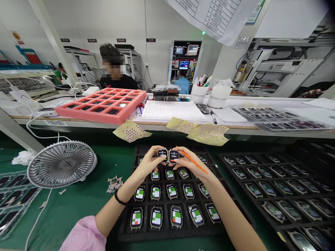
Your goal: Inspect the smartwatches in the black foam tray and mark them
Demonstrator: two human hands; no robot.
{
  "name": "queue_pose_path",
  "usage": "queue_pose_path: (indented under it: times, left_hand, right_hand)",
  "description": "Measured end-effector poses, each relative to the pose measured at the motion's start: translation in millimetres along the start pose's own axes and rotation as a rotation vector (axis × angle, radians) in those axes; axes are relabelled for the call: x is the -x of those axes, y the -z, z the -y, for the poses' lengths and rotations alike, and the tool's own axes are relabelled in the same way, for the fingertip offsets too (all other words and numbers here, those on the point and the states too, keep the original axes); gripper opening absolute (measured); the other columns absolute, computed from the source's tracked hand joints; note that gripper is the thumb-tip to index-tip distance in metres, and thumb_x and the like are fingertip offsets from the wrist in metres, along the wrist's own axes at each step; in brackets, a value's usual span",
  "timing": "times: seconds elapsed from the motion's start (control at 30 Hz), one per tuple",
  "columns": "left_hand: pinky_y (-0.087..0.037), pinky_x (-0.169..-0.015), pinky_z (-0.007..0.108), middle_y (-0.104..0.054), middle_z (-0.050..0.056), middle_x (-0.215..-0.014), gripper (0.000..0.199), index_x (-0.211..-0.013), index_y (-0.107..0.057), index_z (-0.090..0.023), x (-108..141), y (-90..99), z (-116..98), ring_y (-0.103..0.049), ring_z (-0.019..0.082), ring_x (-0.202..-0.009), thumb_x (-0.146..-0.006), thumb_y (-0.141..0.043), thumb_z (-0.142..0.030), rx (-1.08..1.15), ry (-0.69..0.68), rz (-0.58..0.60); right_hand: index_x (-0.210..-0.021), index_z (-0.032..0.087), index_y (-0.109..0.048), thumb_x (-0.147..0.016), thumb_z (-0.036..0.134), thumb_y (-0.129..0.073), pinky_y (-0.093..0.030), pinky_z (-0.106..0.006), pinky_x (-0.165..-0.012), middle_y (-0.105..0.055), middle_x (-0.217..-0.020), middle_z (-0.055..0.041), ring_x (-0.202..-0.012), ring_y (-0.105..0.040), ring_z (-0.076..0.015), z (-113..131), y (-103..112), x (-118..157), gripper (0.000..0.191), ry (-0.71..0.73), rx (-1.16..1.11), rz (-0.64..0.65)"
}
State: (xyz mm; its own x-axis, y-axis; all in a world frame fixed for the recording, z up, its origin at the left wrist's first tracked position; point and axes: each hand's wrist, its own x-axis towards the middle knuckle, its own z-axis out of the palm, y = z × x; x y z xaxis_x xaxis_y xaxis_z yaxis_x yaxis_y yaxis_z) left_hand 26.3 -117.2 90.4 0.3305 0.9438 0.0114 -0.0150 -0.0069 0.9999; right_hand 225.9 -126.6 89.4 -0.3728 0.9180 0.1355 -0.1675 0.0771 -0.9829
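My left hand (150, 162) pinches a black smartwatch (162, 154) by its edges, its screen lit. My right hand (187, 164) grips a second black smartwatch (173, 156) right beside the first, and an orange stylus (193, 160) lies along its fingers. Both hands hover over the far end of a black foam tray (125, 226), whose slots hold several watches (156, 217) showing green, red and white test screens. Another black tray (237, 174) to the right holds several watches with dark, glossy screens.
A grey desk fan (62, 164) lies tilted at left, near a scatter of paper scraps (115, 184). On the bench beyond stand a pink foam tray (101, 104), paper forms (172, 110), yellow sticker sheets (208, 134) and a clear tray of watches (282, 118). A co-worker (115, 75) sits behind.
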Motion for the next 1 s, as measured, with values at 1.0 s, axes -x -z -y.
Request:
queue_pose_path:
  times: [1.0]
  left_hand:
    - [-0.034,-0.034,0.011,-0.058,0.005,-0.100,0.046,-0.108,-0.050,-0.022,1.2,-0.7,0.1,-0.063,0.014,-0.073,-0.071,-0.071,-0.039,0.013,-0.025,-0.028]
  right_hand:
    - [-0.100,0.021,-0.062,-0.078,0.037,-0.068,-0.058,-0.029,-0.054,-0.068,-0.096,-0.0048,-0.063,-0.070,-0.0168,-0.5,0.3,-0.3,0.028,-0.062,0.053,-0.106]
